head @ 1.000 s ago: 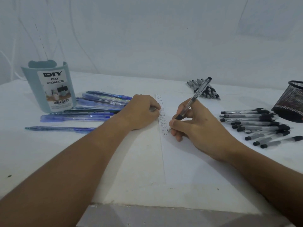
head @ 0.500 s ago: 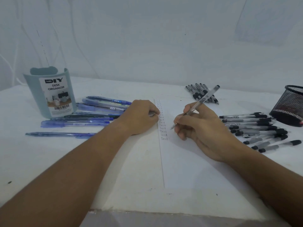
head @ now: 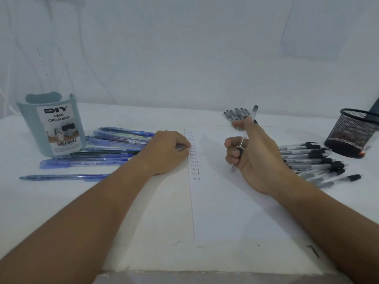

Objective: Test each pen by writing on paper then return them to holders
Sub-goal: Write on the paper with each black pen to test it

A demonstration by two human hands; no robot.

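White paper (head: 225,201) lies on my table (head: 51,212). My right hand (head: 254,158) has lifted the pen (head: 243,140) off it, now upright, tip down. My left hand (head: 170,152), curled, presses the paper's left edge.

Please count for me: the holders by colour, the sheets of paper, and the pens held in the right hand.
Light blue holder: 1
Black mesh holder: 1
Sheet of paper: 1
Pen in right hand: 1
Total: 4

At the left of the frame, a white label (head: 59,126) on the pale blue holder (head: 30,128) reads "DIY DESK ORGANIZER" above a barcode whose digits are too small to read. Down the left edge of the paper (head: 225,201), at centre frame, runs a handwritten column repeating "Test".
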